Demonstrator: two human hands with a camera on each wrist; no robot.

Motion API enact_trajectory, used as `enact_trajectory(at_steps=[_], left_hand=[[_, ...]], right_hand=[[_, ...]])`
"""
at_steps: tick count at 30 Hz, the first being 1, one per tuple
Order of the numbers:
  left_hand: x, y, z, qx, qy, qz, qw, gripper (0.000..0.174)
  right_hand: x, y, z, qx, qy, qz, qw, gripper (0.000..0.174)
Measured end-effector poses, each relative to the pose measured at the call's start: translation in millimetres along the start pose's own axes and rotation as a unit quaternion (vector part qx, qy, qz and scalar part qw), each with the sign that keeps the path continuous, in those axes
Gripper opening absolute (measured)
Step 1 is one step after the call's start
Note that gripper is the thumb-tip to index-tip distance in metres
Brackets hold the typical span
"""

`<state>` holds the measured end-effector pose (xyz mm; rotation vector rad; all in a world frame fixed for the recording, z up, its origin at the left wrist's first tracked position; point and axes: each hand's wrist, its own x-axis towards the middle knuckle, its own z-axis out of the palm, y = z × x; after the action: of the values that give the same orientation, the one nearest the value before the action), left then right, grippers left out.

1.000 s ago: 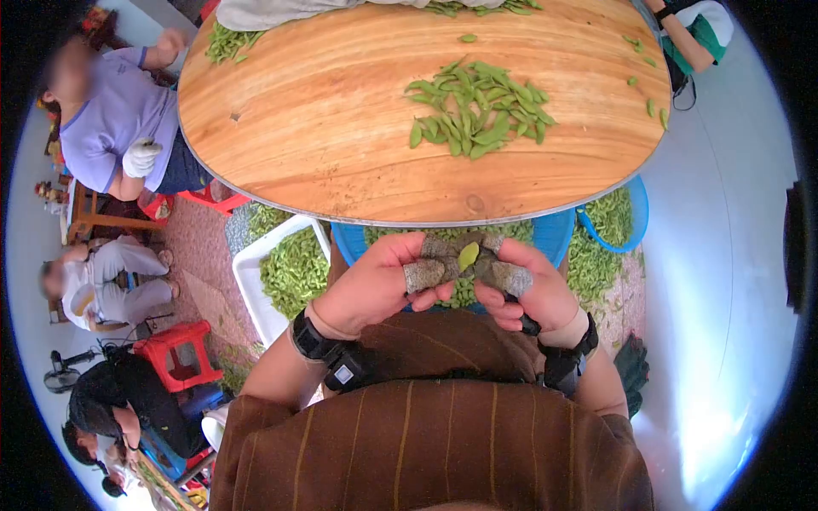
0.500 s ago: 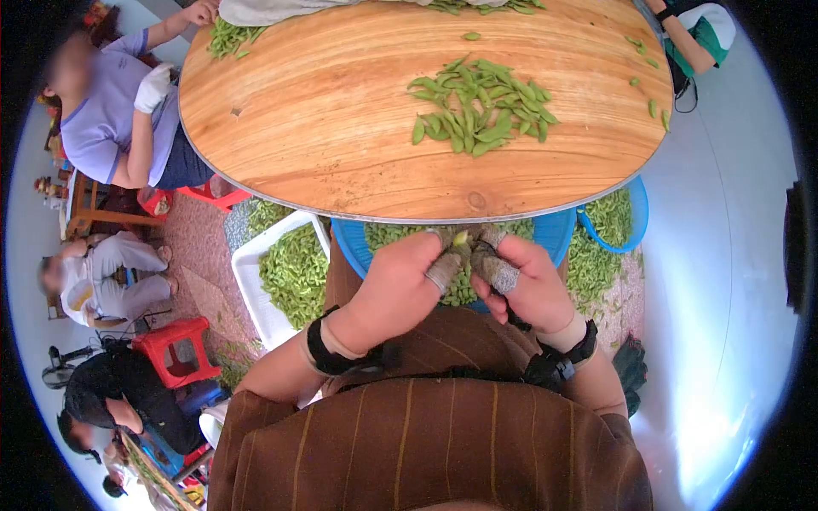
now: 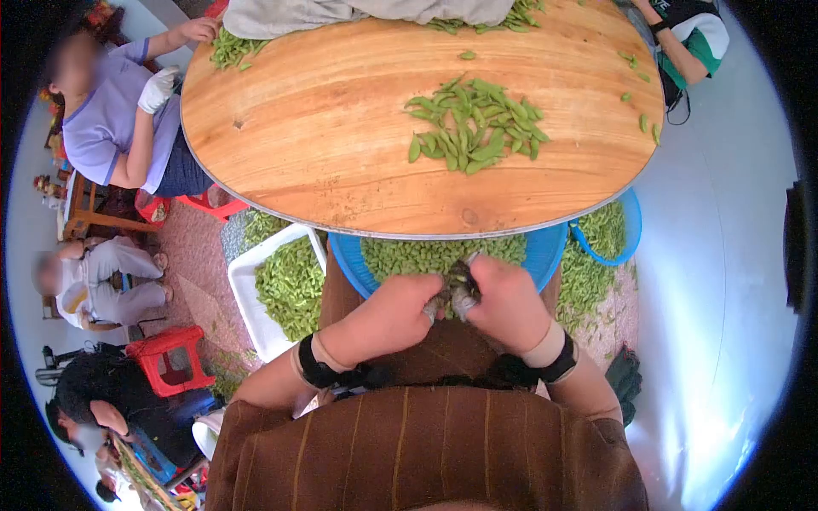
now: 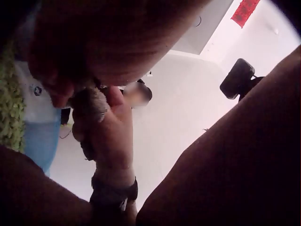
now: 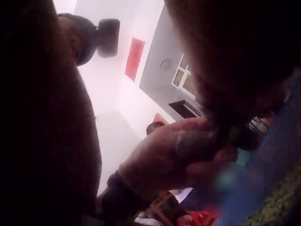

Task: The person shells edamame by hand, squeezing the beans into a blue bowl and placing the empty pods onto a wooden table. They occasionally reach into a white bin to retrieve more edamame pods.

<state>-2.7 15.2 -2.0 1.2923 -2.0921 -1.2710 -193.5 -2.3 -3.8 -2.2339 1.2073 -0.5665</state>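
In the head view, the left hand [image 3: 396, 311] and right hand [image 3: 509, 302] meet over a blue basket [image 3: 349, 260] of shelled green beans [image 3: 400, 257]. Grey coverings wrap several fingertips on both hands. A small bit of a green pod [image 3: 461, 276] shows where the curled fingertips come together, pinched between the two hands; the fingers hide most of it. On the wooden table [image 3: 298, 153] in front lies a loose pile of green pods [image 3: 477, 128]. Both wrist views are dark and show the hands close together, the pod not clear.
A white tray [image 3: 243, 281] of green pods stands left of the basket, and a blue-rimmed basket [image 3: 632, 226] of pods stands right. Grey cloth [image 3: 366, 10] lies on the table's far side. A person in a lilac shirt [image 3: 111, 128] sits left, near a red stool [image 3: 175, 362].
Both hands have come down toward the body, and the fingers now cover more of the pod. The view has shifted slightly. The person at the left has moved a bare hand to the table's edge.
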Motion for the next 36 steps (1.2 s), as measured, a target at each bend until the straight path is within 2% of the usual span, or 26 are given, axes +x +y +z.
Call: enact_trajectory(at_steps=[4,6,9,10,12,13,14,15,17,18,20,21,22,23,24,25,26,28,30,31,33,36], left_hand=[[-5.4,-0.9,-2.7,0.049,0.013,0.017,0.999,0.008],[-7.9,2.1,-8.4,0.04,0.101,-0.037,0.993,0.009],[-9.4,3.1,-8.0,0.035,0.139,-0.072,0.987,0.015],[-9.3,1.1,-3.5,0.012,0.133,-0.037,0.99,0.023],[-7.5,9.6,-3.9,-0.021,0.134,-0.005,0.991,0.025],[-6.7,12.3,-5.3,-0.053,0.133,0.025,0.989,0.027],[-4.9,1.8,-2.5,-0.097,0.108,0.054,0.988,0.024],[-4.8,1.7,-4.2,-0.097,0.112,0.055,0.987,0.024],[-5.5,3.4,-7.9,-0.29,-0.001,-0.034,0.956,0.025],[-7.1,3.5,-10.2,-0.291,0.0,-0.034,0.956,0.025],[-12.8,2.1,-17.4,-0.409,-0.03,-0.053,0.91,0.026],[-19.3,0.1,-23.6,-0.409,-0.027,-0.053,0.91,0.026],[-29.3,-3.5,-32.7,-0.282,0.038,-0.043,0.958,0.021],[-40.0,-7.6,-42.6,-0.148,0.102,-0.034,0.983,0.016],[-50.9,-13.3,-54.3,0.018,0.133,-0.031,0.99,0.019],[-61.3,-18.3,-65.5,0.184,0.159,-0.027,0.97,0.021],[-71.9,-21.5,-72.5,0.186,0.159,-0.028,0.969,0.021],[-87.5,-19.0,-79.4,0.365,0.143,-0.161,0.906,0.021],[-74.9,-3.3,-86.9,0.341,0.155,-0.146,0.916,0.023],[-62.8,6.6,-90.0,0.316,0.166,-0.129,0.925,0.026],[-30.3,20.6,-90.3,0.319,0.187,-0.054,0.928,0.027],[29.6,22.1,-86.2,0.318,0.231,0.031,0.919,0.027]], right_hand=[[-3.1,8.0,6.1,-0.028,-0.019,0.03,0.999,0.021],[-6.3,6.9,0.7,-0.044,0.026,0.03,0.998,0.022],[-7.0,-3.1,-8.8,-0.008,0.057,-0.003,0.998,0.021],[-6.4,-3.2,-7.7,-0.011,0.057,-0.006,0.998,0.021],[-3.9,-2.1,-4.8,0.089,0.013,-0.014,0.996,0.02],[-2.4,-3.1,-9.1,0.086,0.013,-0.017,0.996,0.02],[-1.9,-4.7,-15.8,0.258,-0.054,0.098,0.96,0.02],[-1.2,-4.5,-20.4,0.417,-0.12,0.211,0.876,0.02],[0.5,0.3,-25.0,0.45,-0.137,0.2,0.86,0.019],[1.0,1.4,-25.5,0.484,-0.152,0.189,0.841,0.019],[1.4,2.8,-21.3,0.469,-0.167,0.183,0.847,0.019],[2.2,4.1,-18.0,0.456,-0.181,0.177,0.853,0.019],[3.3,5.6,-12.8,0.455,-0.184,0.175,0.853,0.019],[4.1,7.4,-6.3,0.343,-0.142,0.079,0.925,0.019],[5.3,10.2,-0.7,0.222,-0.096,-0.02,0.97,0.019],[6.6,14.3,3.7,0.224,-0.096,-0.023,0.97,0.019],[7.3,18.8,7.3,0.183,-0.101,-0.048,0.977,0.019],[7.0,20.5,9.7,0.142,-0.107,-0.071,0.982,0.018],[8.9,18.9,10.4,0.127,-0.107,-0.017,0.986,0.018],[9.6,17.0,9.9,0.125,-0.107,-0.019,0.986,0.018],[12.5,11.8,5.8,0.126,-0.099,0.033,0.987,0.019],[8.6,4.3,2.9,0.12,-0.086,0.031,0.989,0.026]])
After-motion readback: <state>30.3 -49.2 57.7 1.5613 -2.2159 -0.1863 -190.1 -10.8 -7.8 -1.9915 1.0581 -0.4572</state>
